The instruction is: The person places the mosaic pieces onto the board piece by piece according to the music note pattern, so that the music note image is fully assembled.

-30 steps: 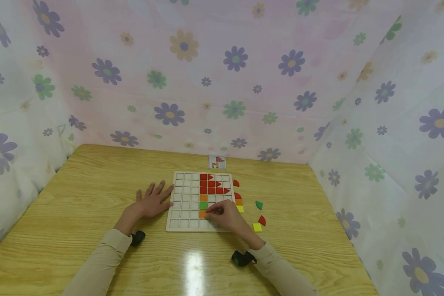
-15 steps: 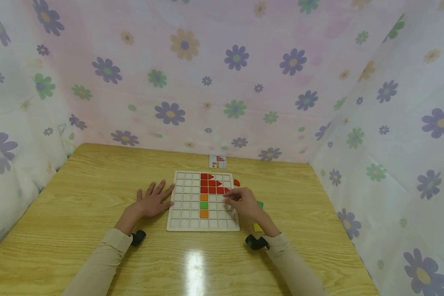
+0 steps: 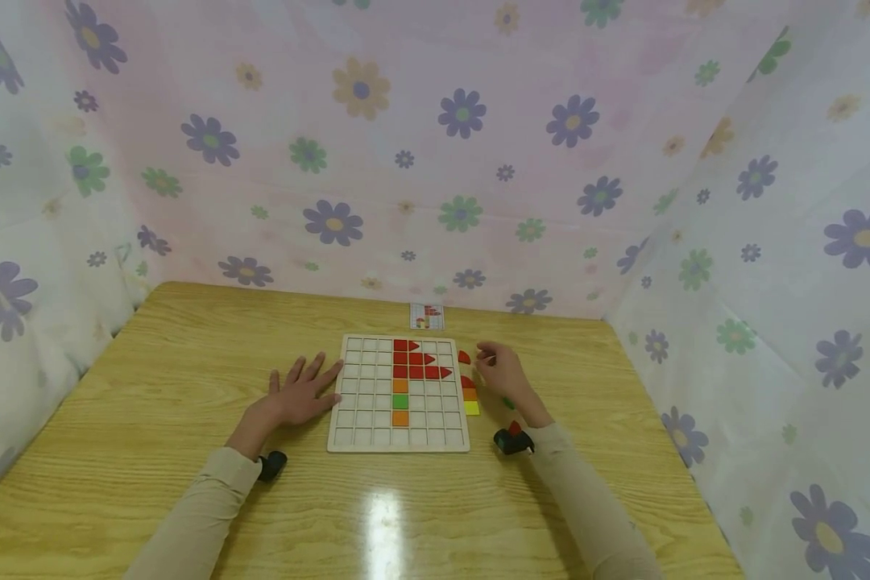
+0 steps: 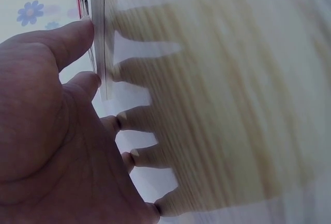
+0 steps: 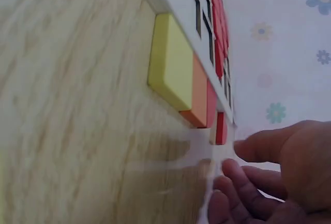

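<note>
A wooden grid board holds red tiles in three pointed rows at its top. Below them run an orange square, a green square and a second orange square in one column. With fingers spread, my left hand rests on the table, thumb and forefinger against the board's left edge. My right hand hovers right of the board, close to a red rounded tile. Its fingers bend loosely, and the right wrist view shows thumb and fingertips apart, holding nothing.
Against the board's right edge lie a red tile, an orange tile and a yellow square. A green tile and a red tile are partly hidden by the right arm. A pattern card lies behind the board.
My right hand has left the lower orange square, crossed the board up and right, and now hangs past its right edge. The orange square stays in its cell. My left hand has not moved.
</note>
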Available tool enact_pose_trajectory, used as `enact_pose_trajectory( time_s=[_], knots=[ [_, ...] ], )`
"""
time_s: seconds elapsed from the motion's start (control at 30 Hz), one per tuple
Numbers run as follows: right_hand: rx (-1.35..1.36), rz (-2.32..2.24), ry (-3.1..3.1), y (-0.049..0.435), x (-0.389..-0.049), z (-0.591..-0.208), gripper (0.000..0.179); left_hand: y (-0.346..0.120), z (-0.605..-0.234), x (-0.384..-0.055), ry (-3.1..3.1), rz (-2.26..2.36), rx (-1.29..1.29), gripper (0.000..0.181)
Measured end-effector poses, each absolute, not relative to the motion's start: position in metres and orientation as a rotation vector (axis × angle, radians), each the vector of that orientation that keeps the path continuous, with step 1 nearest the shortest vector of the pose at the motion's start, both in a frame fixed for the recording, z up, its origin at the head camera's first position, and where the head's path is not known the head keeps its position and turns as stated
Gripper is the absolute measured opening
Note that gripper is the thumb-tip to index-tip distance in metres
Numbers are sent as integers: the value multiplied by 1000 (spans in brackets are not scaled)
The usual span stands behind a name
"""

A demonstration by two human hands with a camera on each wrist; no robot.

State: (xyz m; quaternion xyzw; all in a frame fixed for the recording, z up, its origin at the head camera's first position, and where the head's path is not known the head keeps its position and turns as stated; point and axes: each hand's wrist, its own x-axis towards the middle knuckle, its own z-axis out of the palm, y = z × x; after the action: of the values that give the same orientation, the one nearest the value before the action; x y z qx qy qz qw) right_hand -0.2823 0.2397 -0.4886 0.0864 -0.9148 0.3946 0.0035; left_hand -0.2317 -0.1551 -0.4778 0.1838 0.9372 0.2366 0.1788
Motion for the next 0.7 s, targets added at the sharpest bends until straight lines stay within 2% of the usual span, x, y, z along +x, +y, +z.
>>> enact_pose_trajectory(
  time_s=[0.1,0.43,0.7],
  knots=[
    [283,1194,-2944,241,-289,-493,44,-155,-478,-232,2651,668,518,67],
    [373,1143,-2957,233,-301,-493,37,-156,-479,-232,2648,686,522,67],
    [395,1144,-2942,231,-301,-493,21,-161,-483,-233,2626,746,554,70]
  ],
)
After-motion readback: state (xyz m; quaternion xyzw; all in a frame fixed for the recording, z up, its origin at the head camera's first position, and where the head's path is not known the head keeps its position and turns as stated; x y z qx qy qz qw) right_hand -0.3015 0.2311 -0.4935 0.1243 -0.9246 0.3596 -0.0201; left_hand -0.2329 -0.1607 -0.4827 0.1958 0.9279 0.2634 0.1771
